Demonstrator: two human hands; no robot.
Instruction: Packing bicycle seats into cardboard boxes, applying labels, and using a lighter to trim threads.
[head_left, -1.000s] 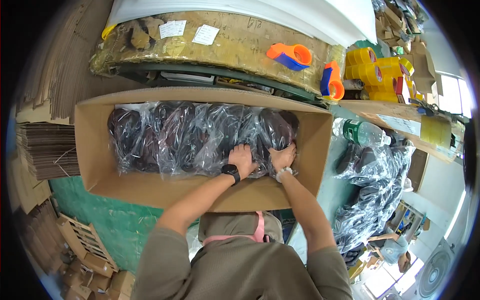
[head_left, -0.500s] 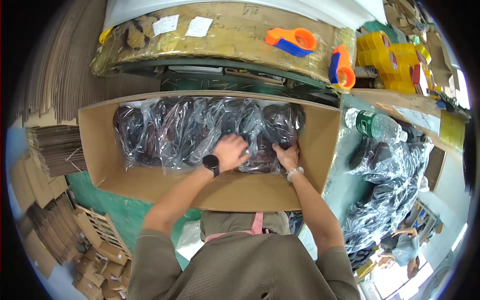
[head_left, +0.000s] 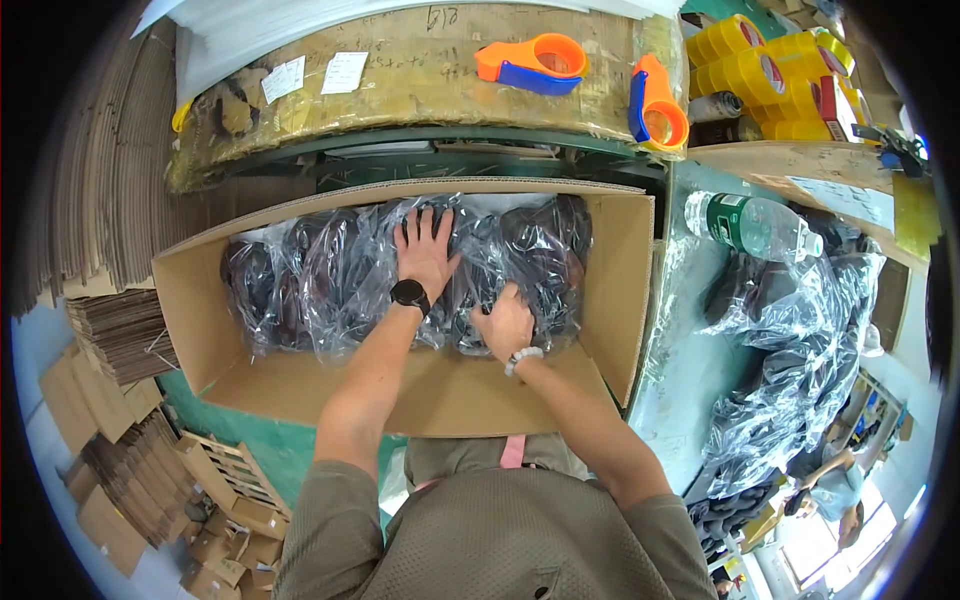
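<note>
A long open cardboard box (head_left: 440, 395) lies in front of me with a row of dark items in clear plastic bags (head_left: 330, 270) inside. What the items are cannot be made out through the crinkled film. My left hand (head_left: 427, 255), with a black watch at the wrist, rests flat with fingers spread on the bags near the middle of the row. To its right and nearer to me, my right hand (head_left: 508, 328), with a beaded bracelet, has its fingers curled into a plastic bag; its fingertips are partly hidden. The rightmost bagged item (head_left: 548, 240) lies just beyond it.
Beyond the box, a taped shelf top carries orange-and-blue tape dispensers (head_left: 535, 65) and paper slips. Yellow tape rolls (head_left: 745, 60) are at the far right. A water bottle (head_left: 755, 226) and more bagged items (head_left: 780, 370) lie right. Flattened cardboard (head_left: 110, 150) is stacked left.
My left hand has moved farther from me and spread flat on the bags. My right hand has moved left, away from the rightmost item. The whole view has shifted slightly.
</note>
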